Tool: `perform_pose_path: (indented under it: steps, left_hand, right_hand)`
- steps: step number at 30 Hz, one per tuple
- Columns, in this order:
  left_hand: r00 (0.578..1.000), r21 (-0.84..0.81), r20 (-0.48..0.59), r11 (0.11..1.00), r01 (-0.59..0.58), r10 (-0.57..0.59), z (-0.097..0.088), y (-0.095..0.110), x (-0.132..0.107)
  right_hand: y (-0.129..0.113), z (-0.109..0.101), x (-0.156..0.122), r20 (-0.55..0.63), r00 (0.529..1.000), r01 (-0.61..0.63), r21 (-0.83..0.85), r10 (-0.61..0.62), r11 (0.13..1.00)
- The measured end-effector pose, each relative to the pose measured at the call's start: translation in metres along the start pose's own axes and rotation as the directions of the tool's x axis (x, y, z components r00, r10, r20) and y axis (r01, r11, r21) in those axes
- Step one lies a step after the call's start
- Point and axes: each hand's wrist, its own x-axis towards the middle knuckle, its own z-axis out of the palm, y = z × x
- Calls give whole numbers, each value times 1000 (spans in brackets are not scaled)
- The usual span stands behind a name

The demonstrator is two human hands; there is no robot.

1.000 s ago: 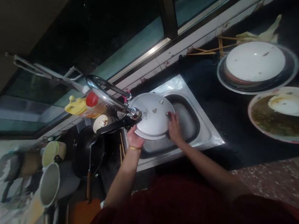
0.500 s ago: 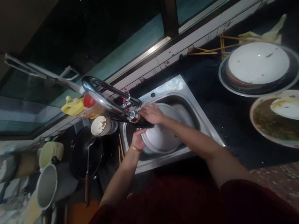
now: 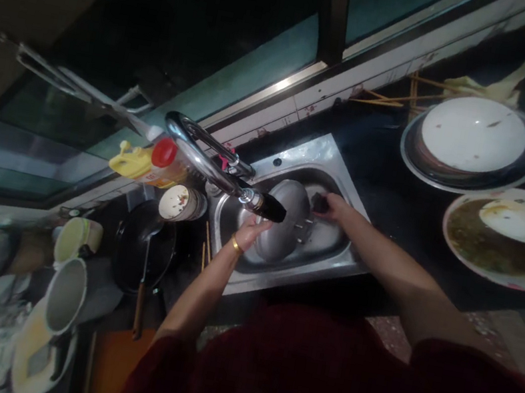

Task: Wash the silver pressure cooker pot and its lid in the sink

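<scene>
In the steel sink (image 3: 330, 151), my left hand (image 3: 250, 231) grips the near-left rim of a round grey metal lid (image 3: 280, 227). The lid stands tilted, and small metal fittings stick out from its right-hand face. My right hand (image 3: 335, 208) is closed around a dark scrubbing pad (image 3: 319, 202) just right of the lid, apart from it. Above my left hand and the lid hangs the black nozzle of the chrome faucet (image 3: 261, 203), covering part of the lid. I cannot make out running water.
Right of the sink are a white bowl (image 3: 474, 133) stacked on plates and a soup bowl (image 3: 451, 250) with a white spoon (image 3: 512, 223). Left stand a patterned cup (image 3: 174, 203), a yellow bottle (image 3: 131, 162), a black wok (image 3: 130, 254) and a grey pot (image 3: 67, 294).
My right hand has moved from beside the faucet to the sink's right side, with a dark pad in it. The lid has been tilted up. The view has shifted somewhat.
</scene>
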Motion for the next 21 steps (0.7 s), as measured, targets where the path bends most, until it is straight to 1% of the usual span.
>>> perform_pose_path:
  steps: [1, 3, 5, 6, 8, 10, 13, 15, 17, 19, 21]
  left_hand:
    - [1000, 85, 9, 996, -24, 23, -2, -3, 2]
    - [999, 252, 26, 967, -42, 37, -8, -8, 8]
    - [998, 385, 49, 922, -46, 29, -16, -12, 13]
    - [998, 433, 59, 900, -51, 28, -20, -13, 15]
    - [995, 494, 92, 866, -80, 39, -26, -13, 16]
    - [990, 520, 128, 846, -117, 58, -29, -10, 13]
    - [980, 537, 184, 827, -165, 76, -26, -5, 4]
    - [973, 529, 216, 827, -189, 84, -18, -5, -2]
    - [968, 478, 223, 852, -214, 118, -6, -9, -7]
    - [970, 413, 194, 886, -213, 143, 8, -18, -12]
    - [976, 356, 163, 914, -193, 143, 17, -28, -20]
  right_hand:
    - [-3, -4, -5, 25, 999, -41, 28, 40, 999]
    - [-9, -4, -17, 115, 988, -117, 89, 107, 989]
    - [-15, 4, -26, 200, 969, -169, 123, 142, 978]
    - [-18, 10, -30, 221, 964, -176, 121, 146, 977]
    - [-23, 26, -37, 245, 959, -172, 105, 142, 979]
    - [-29, 40, -42, 277, 951, -168, 81, 140, 983]
    - [-32, 55, -48, 314, 934, -185, 17, 170, 983]
    - [-28, 61, -49, 284, 937, -204, -21, 201, 979]
    - [-19, 63, -48, 197, 953, -222, -68, 231, 973]
    - [-6, 61, -46, 80, 969, -223, -131, 234, 966]
    - [8, 54, -46, -3, 982, -186, -188, 189, 964]
